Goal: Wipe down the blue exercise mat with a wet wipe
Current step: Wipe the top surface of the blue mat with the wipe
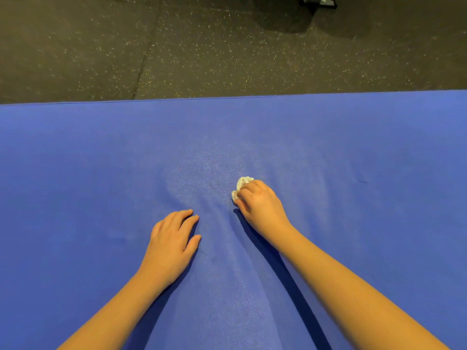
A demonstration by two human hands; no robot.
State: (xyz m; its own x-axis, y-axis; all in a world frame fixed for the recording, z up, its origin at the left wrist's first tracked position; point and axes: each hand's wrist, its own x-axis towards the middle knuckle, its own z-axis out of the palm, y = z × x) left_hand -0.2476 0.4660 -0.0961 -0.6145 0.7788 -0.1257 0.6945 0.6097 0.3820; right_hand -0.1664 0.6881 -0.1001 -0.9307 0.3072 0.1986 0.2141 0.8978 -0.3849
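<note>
Warm, bright light falls on the blue mat [75, 173], leaving a pale sheen near its middle. The left forearm [121, 299] and right forearm [353, 286] cast dark, crisp shadows between them; the floor [202, 46] beyond is dimmer.

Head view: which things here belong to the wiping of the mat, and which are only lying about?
Belong to the job: blue mat; wet wipe, crumpled; right grip, holding the wipe on the mat; left grip, resting flat on the mat.
Only lying about: speckled dark floor beyond the mat; dark object at the top edge, mostly cut off.
</note>
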